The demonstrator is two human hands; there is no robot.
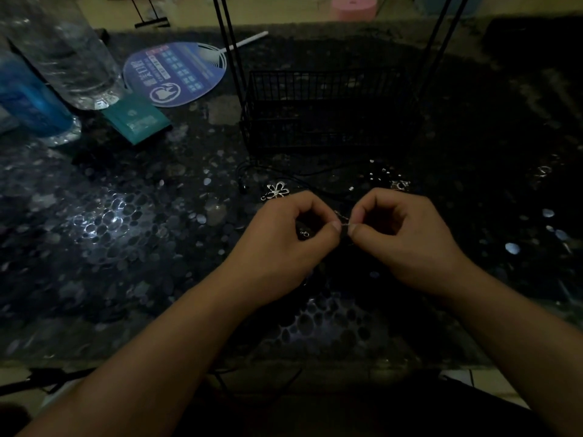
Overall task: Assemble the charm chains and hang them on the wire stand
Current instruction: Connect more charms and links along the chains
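Low over the dark pebble-patterned table, my left hand (284,238) and my right hand (407,238) meet fingertip to fingertip. Between them both pinch a thin silver chain (344,220); a small clasp (304,234) dangles under my left fingers. A silver flower charm (277,190) lies just beyond my left hand. Another small silver charm (399,185) lies beyond my right hand, with tiny metal parts (378,173) scattered near it. The black wire stand (328,111), a basket with tall uprights, stands behind them. A thin black cord (249,171) lies in front of the basket.
At the back left stand a clear plastic bottle (72,58) and a blue bottle (28,99). A teal packet (137,119) and a blue round hand fan (176,74) lie beside them. A pink object (353,7) sits far back. The table's front edge runs under my forearms.
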